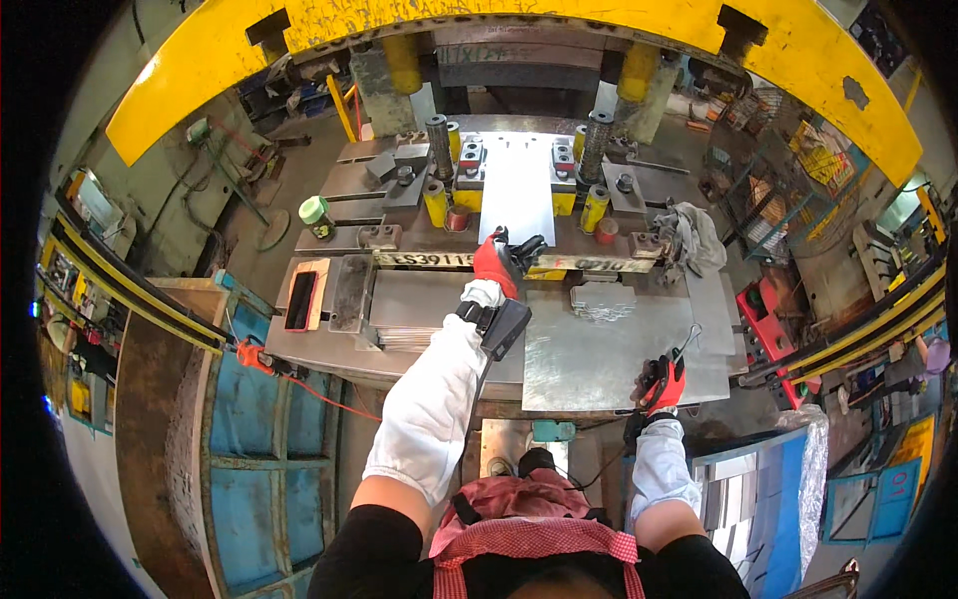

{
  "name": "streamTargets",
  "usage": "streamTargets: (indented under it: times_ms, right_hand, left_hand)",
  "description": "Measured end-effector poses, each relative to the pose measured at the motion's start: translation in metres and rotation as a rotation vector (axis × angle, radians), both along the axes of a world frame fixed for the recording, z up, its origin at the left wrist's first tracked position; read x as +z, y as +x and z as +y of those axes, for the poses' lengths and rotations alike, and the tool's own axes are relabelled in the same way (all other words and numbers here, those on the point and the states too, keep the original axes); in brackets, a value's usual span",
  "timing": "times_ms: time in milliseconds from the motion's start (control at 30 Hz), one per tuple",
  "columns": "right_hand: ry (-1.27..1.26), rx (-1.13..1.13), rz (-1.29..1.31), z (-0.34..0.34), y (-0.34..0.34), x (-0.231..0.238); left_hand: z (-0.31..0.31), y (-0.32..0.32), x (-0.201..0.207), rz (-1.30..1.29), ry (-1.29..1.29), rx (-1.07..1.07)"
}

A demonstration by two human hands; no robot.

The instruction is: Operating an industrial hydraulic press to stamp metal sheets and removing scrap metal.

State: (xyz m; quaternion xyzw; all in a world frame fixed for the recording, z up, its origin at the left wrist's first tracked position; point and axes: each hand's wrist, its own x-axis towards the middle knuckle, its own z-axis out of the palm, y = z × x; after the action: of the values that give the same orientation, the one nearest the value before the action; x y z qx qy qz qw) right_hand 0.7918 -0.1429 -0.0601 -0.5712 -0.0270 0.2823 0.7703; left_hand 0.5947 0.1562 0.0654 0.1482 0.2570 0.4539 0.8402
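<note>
Head view: see the bright metal strip (516, 195) at far centre, between guide posts (596, 145), with the left hand (502, 262) at its near edge; cannot tell whether fingers pinch or merely touch. At near right, find the right hand (661, 384) with fingers curled, seemingly round a thin wire tool (684, 345). Expect light, stiff, slippery metal; best gripped by the near edge.

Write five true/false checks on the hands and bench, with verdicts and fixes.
1. The left hand is at the near end of the bright strip. True.
2. Both hands are at the strip. False: the right hand is at the near edge of the large plate.
3. The grey rag lies right of the strip, the green-lidded jar left. True.
4. The jar is nearer the right hand than the rag. False: the rag is nearer.
5. Yellow cylinders flank the strip. True.
</note>
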Motion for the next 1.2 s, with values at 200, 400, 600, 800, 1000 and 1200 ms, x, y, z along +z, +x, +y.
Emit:
streamTargets:
  times_ms: [200, 400, 600, 800, 1000, 1200]
  right_hand:
    - [-0.029, 0.039, -0.012, -0.004, -0.002, 0.002]
    - [-0.026, 0.048, -0.012, 0.000, -0.013, 0.020]
    - [-0.023, 0.057, -0.005, -0.006, 0.009, -0.010]
    - [-0.033, 0.050, 0.020, -0.004, 0.001, -0.002]
    - [-0.043, 0.071, -0.012, 0.002, -0.012, 0.014]
    - [0.027, 0.002, 0.008, -0.005, 0.001, -0.003]
  left_hand:
    - [0.000, -0.002, 0.000, -0.070, -0.090, 0.016]
    - [0.010, -0.005, -0.012, -0.121, -0.107, 0.000]
    - [0.006, -0.001, -0.005, -0.058, -0.088, -0.040]
    - [0.001, -0.003, 0.002, -0.089, -0.113, -0.009]
    - [0.012, -0.008, -0.015, -0.102, -0.102, 0.035]
    - [0.002, 0.002, -0.007, -0.080, -0.143, -0.011]
